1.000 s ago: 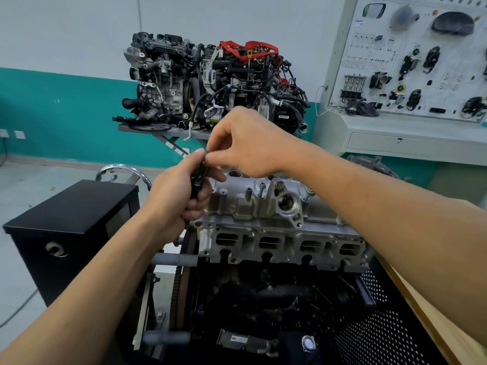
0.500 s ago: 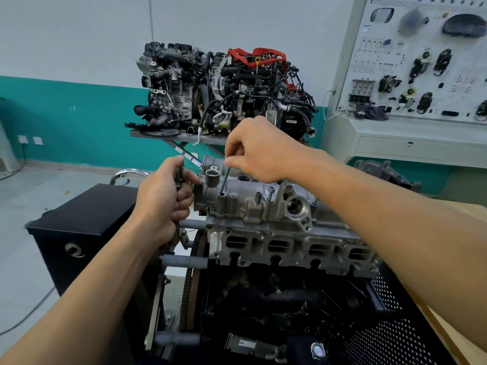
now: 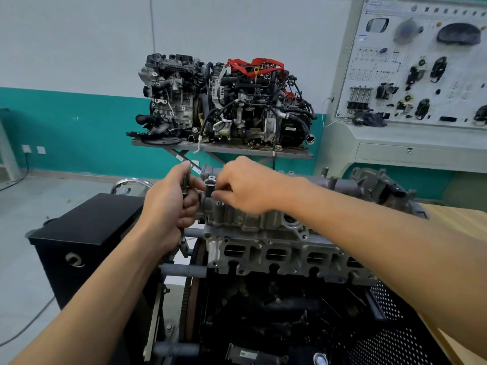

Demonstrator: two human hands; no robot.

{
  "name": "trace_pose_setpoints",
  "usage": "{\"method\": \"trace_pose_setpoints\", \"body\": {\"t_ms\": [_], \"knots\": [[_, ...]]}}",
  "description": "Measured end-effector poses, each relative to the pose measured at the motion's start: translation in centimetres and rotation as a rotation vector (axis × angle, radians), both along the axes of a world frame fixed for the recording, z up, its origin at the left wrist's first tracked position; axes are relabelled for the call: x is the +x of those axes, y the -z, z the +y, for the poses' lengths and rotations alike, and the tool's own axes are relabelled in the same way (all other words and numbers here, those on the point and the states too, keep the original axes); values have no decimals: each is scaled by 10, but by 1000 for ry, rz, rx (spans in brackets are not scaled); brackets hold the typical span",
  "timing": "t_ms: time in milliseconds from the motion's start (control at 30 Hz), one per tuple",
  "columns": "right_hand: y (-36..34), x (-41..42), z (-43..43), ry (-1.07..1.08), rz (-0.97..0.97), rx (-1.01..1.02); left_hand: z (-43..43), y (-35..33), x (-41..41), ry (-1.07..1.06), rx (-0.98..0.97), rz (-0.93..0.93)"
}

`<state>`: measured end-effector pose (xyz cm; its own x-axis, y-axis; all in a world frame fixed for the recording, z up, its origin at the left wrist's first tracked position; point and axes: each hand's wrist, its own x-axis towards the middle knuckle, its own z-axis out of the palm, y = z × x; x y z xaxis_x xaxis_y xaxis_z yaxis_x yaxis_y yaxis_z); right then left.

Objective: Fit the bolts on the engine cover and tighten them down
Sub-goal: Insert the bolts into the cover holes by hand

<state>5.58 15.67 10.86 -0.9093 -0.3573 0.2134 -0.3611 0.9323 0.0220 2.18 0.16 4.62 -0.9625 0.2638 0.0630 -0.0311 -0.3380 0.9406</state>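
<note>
Head cam: left hand (image 3: 168, 206) is fisted round 1 dark object (image 3: 186, 184), slim and upright. Can't tell if it's a tool or bolts. The fist sits just off the left end of the engine cover (image 3: 253, 219).

The right hand (image 3: 245, 191) reaches across from the right w/ fingertips (image 3: 218, 194) bunched in a pinch. They sit right beside 1 round tube boss (image 3: 210, 184) at the cover's left end. Can't tell whether a bolt is btwn them; that spot is hidden.

The cover is grey cast alloy at frame centre, seated on top of the cylinder head (image 3: 263, 243), partly under the right forearm. The head's front face shows 4 rectangular ports, the 4th partly behind the arm.

Below left of the head is 1 toothed flywheel ring (image 3: 188, 285). 1 black perforated panel (image 3: 390, 346) is lower right, and 1 black box (image 3: 87, 233) stands left of the stand.

Further back, 2 complete engines sit side by side on 1 grey shelf (image 3: 224, 149): a grey one (image 3: 171, 96) on the left and one w/ red parts on top (image 3: 263, 101) on the right. 1 white display board (image 3: 421, 61) w/ car parts is far right. 2 wall sockets (image 3: 33, 149) are on the teal band at left.
</note>
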Motion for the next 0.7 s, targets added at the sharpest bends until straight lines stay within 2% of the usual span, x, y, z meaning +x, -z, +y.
{"method": "trace_pose_setpoints", "body": {"t_ms": [133, 333, 500, 600, 700], "knots": [[-14, -1, 5, 23, -113, -47, 0, -10, 3, 40, -30, 4], [-40, 16, 14, -72, -50, -516, 8, -17, 12, 200, -101, 56], [-53, 31, 29, -102, 64, -362, 26, -28, 13, 96, -167, 196], [-54, 51, 86, 50, 260, -335, 22, -19, 9, -122, -399, 495], [-45, 76, 176, 502, 461, -289, 7, -7, 1, -331, -563, 640]]}}
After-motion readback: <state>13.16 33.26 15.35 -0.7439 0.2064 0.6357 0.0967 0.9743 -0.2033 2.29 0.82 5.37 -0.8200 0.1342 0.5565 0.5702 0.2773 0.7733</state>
